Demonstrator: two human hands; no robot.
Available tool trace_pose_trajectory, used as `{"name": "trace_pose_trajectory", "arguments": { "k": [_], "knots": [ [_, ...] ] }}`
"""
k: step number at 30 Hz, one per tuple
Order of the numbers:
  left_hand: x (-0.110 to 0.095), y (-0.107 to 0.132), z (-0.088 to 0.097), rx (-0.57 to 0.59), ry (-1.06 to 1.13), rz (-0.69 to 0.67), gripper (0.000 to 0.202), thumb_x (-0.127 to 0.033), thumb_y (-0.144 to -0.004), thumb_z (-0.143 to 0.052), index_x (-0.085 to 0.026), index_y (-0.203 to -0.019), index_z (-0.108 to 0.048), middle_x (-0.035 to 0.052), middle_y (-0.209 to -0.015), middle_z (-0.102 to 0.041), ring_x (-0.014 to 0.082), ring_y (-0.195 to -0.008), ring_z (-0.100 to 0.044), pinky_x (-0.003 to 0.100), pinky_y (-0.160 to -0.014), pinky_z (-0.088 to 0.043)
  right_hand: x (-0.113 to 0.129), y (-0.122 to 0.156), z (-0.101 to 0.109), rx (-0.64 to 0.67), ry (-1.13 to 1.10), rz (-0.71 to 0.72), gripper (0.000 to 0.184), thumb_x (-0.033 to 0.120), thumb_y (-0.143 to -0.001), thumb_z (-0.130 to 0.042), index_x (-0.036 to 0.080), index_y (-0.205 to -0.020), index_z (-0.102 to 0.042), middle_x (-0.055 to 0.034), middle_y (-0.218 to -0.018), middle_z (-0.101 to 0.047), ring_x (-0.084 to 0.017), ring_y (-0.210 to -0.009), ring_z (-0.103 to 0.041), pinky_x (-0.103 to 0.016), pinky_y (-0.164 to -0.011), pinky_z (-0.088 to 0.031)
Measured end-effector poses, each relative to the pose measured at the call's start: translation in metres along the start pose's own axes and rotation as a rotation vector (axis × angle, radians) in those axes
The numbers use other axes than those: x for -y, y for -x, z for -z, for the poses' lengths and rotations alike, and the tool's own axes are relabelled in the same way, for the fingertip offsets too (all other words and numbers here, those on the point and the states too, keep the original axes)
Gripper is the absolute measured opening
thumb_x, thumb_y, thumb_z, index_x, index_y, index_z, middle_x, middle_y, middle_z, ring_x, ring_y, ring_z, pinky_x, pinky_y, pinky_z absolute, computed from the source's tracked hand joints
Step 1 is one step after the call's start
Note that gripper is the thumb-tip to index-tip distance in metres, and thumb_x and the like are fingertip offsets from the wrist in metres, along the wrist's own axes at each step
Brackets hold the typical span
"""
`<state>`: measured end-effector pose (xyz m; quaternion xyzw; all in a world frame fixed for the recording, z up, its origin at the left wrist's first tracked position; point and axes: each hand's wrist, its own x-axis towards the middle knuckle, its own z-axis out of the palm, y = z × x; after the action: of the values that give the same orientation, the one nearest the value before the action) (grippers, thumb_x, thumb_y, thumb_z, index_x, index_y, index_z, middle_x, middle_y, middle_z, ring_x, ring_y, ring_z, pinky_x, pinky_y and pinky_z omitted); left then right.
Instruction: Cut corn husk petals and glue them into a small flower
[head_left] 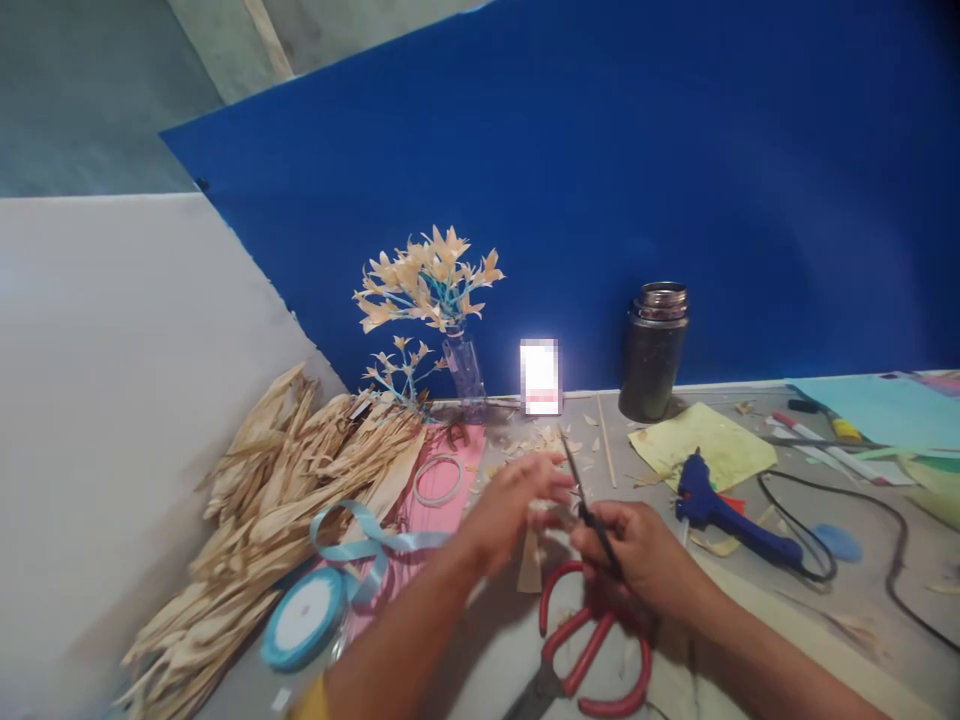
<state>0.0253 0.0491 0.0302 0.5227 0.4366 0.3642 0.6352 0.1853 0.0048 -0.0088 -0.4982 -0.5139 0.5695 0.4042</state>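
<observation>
My right hand (630, 550) is closed around a pair of scissors (574, 475), its dark narrow blade pointing up and away. Just left of that blade is my left hand (517, 495), fingers curved inward and slightly blurred; whatever they pinch is hidden. A pale strip of dried husk (529, 565) shows right below the left hand. Under my right hand are red scissor handles (600, 650), with a wide dark blade toward the bottom edge. Small husk scraps (551, 440) lie scattered beyond my fingers.
Left are a dried husk bundle (300, 480), a blue ribbon spool (304, 618) and pink paper (450, 510). Behind stand husk flowers (431, 275) in a clear bottle (465, 375) and a dark flask (654, 355). Right lie a blue glue gun (731, 515), its cord (896, 540) and yellow paper (701, 440).
</observation>
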Motion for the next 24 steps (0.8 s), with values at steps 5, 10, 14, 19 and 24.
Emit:
{"name": "trace_pose_trajectory", "arguments": {
  "k": [5,10,14,19,24],
  "knots": [
    [0.043,0.082,-0.028,0.016,0.013,-0.003,0.056,-0.047,-0.086,-0.066,-0.021,-0.133,-0.053,0.0105,-0.116,-0.066,0.0245,-0.101,-0.063,0.037,-0.093,-0.048,-0.008,0.020,-0.026,0.157,0.338,0.099,0.010,0.016,-0.066,-0.055,0.018,-0.064,-0.065,0.0021,-0.060,-0.066,-0.013,-0.054,-0.056,-0.020,-0.049,-0.035],
    [0.046,0.104,-0.020,-0.102,-0.040,-0.075,0.037,-0.030,-0.089,-0.056,-0.022,-0.124,-0.063,0.0102,-0.123,-0.066,0.0271,-0.116,-0.059,0.038,-0.104,-0.043,-0.003,0.026,-0.035,0.240,0.508,0.285,0.013,0.014,-0.068,-0.057,0.018,-0.066,-0.069,0.0000,-0.067,-0.070,-0.015,-0.062,-0.058,-0.022,-0.057,-0.038],
    [0.045,0.106,-0.021,-0.252,-0.028,-0.092,0.036,-0.033,-0.088,-0.059,-0.021,-0.122,-0.065,0.0118,-0.122,-0.068,0.0278,-0.114,-0.061,0.037,-0.102,-0.045,0.001,0.029,-0.034,0.200,0.424,0.314,0.022,0.018,-0.076,-0.058,0.023,-0.082,-0.078,-0.0014,-0.073,-0.075,-0.018,-0.063,-0.063,-0.025,-0.060,-0.043],
    [0.059,0.100,-0.015,-0.278,-0.090,-0.100,0.055,-0.033,-0.082,-0.069,-0.020,-0.135,-0.059,0.0149,-0.126,-0.067,0.0284,-0.117,-0.062,0.036,-0.101,-0.047,-0.003,0.019,-0.016,0.050,0.419,0.454,0.018,0.031,-0.081,-0.064,0.024,-0.087,-0.079,-0.0065,-0.085,-0.079,-0.024,-0.074,-0.070,-0.031,-0.071,-0.050],
    [0.050,0.094,0.005,0.139,-0.121,0.072,0.035,-0.048,-0.084,-0.066,-0.018,-0.100,-0.075,0.0092,-0.075,-0.073,0.0186,-0.060,-0.067,0.029,-0.058,-0.050,0.003,-0.003,0.014,-0.261,0.489,0.326,0.024,0.039,-0.079,-0.064,0.022,-0.091,-0.076,-0.0047,-0.073,-0.073,-0.022,-0.063,-0.062,-0.031,-0.061,-0.048]
  ]
}}
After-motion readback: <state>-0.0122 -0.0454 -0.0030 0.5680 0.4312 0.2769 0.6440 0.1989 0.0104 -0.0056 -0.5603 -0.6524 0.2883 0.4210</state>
